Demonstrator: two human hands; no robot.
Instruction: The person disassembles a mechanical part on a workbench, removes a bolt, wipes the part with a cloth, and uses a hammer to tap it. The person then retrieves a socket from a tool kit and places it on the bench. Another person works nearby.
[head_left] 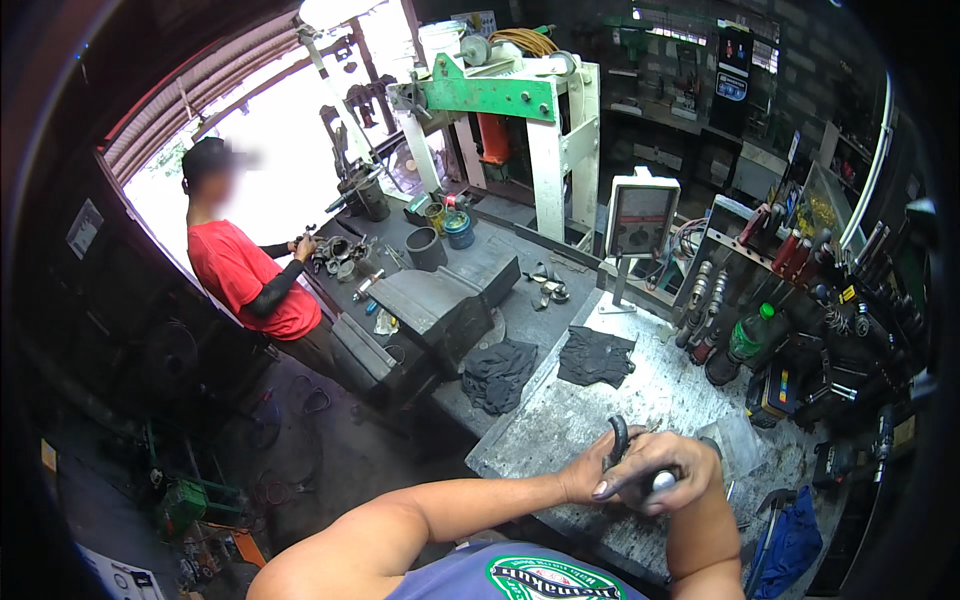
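My left hand (585, 472) and my right hand (675, 468) are close together over the near edge of the metal-topped bench (520, 430). The left one is closed on a black curved part (619, 438), whose hooked end rises between the hands. My right hand is wrapped round a dark tool with a rounded silver end (663, 481); its kind is hidden by the fingers. Whether the tool touches the curved part I cannot tell. Beyond them lies a dark cloth (596, 356), and beside my right hand a clear plastic bag (737, 440).
A large vise (430, 300) and another dark rag (498, 375) are to the left. Screwdrivers (785, 250), a green bottle (750, 332) and a battery (772, 392) line the right side. Across the bench, a person in a red shirt (235, 275) handles metal parts. A green-and-white press frame (548, 150) stands behind.
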